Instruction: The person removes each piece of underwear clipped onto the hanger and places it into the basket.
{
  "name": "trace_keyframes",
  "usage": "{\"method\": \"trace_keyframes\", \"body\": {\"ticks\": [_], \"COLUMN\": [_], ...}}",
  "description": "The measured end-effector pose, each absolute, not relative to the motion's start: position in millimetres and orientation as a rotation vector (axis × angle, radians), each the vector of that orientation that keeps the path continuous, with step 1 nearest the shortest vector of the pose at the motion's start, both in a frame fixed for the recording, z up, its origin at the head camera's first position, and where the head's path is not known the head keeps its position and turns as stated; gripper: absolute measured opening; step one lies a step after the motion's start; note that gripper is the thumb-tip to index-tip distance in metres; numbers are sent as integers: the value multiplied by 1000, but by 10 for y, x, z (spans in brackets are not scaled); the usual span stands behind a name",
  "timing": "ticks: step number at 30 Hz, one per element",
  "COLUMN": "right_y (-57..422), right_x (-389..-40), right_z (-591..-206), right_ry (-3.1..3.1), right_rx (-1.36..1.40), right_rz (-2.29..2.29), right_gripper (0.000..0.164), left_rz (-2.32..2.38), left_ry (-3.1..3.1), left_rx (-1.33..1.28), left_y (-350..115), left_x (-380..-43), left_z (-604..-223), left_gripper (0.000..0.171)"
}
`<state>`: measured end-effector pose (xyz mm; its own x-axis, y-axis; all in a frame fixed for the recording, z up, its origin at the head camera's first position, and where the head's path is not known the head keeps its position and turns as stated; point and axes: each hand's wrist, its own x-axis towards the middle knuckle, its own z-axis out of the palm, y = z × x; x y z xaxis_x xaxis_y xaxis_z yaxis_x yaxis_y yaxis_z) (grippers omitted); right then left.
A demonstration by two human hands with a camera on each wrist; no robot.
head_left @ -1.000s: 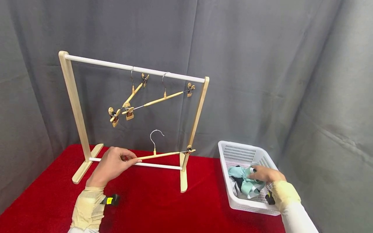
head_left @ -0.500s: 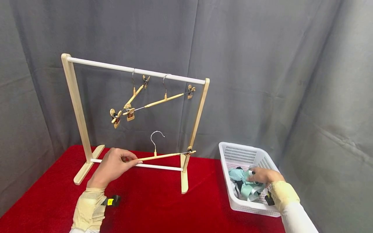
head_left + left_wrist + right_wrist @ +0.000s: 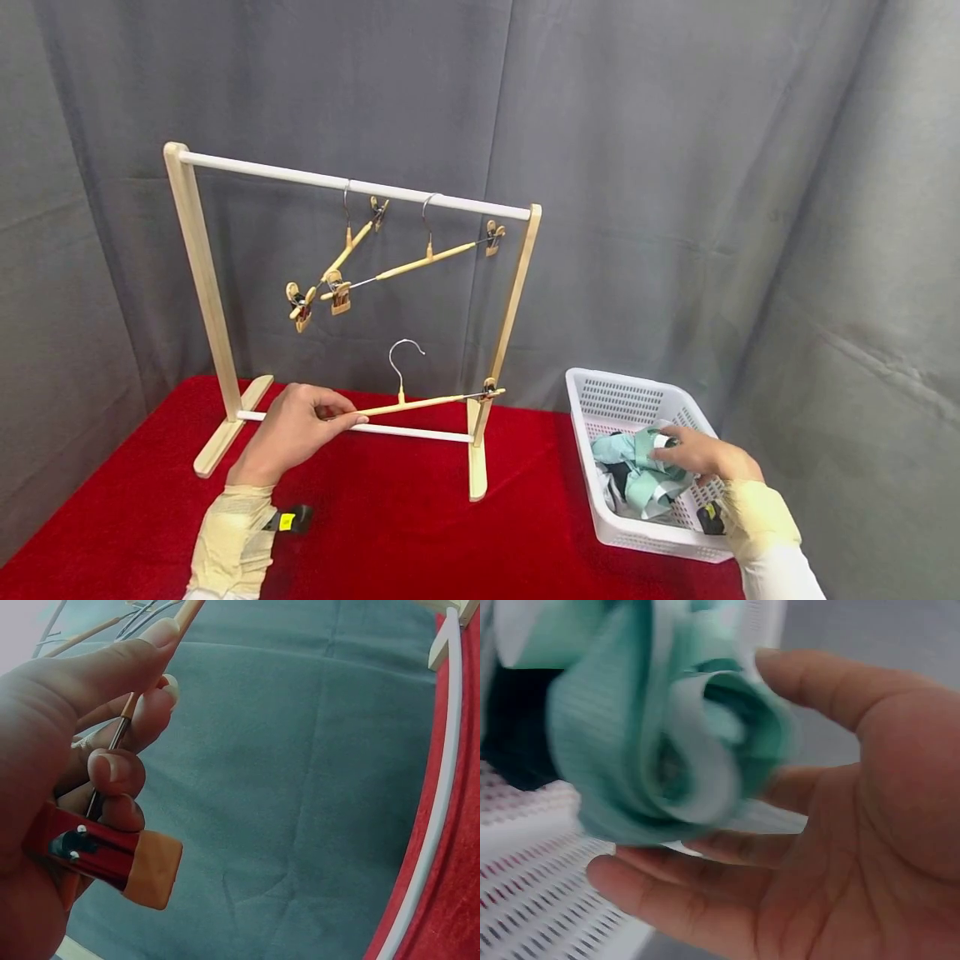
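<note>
In the head view my left hand (image 3: 296,429) pinches the wooden bar of a clip hanger (image 3: 412,406) between thumb and fingers. The hanger's hook points up, in front of the rack. One of its clips (image 3: 154,870) shows below my fingers in the left wrist view. My right hand (image 3: 705,456) is over the white basket (image 3: 618,527), beside a crumpled teal garment (image 3: 651,492). The right wrist view shows fairly straight fingers (image 3: 682,907) spread away from the thumb, around a blurred fold of that garment. My index fingertip is hidden behind the cloth.
A wooden rack (image 3: 206,275) with a white top rail (image 3: 270,172) stands on the red cloth (image 3: 420,525). Two clip hangers (image 3: 351,248) hang from the rail. Dark and pale fabric (image 3: 611,492) also lies in the basket. A grey curtain (image 3: 645,208) backs the scene.
My right hand has shifted to the right in the basket, and part of the teal garment has shifted with it. My left hand stays on the hanger; the view has drifted slightly.
</note>
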<state>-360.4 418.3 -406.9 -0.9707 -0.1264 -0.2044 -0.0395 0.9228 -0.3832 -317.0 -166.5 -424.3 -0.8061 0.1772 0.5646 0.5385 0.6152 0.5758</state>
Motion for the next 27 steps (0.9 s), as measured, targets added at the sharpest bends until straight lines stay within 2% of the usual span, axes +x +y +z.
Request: {"method": "trace_keyframes", "body": {"ticks": [10,19,27], "right_y": [3932,3343,2661], "right_x": [-3295,-3343,-3368], "right_z": [-3841,-3800,-3578], "right_ry": [3180,3266,3125], "right_rx": [-475,-861,-1111], "right_rz": [-503,-884,-1343], "right_gripper": [65,51,47], "left_rz": [-1023,-1025,-1030], "left_ry": [-2388,-2382,-2384], "left_rx": [-580,-589,-571], "left_y": [-1612,-1626,-1638], "left_x": [-3150,-3128,-3112], "left_z": [-4237,-4247,-4220], "left_gripper": [7,7,7]}}
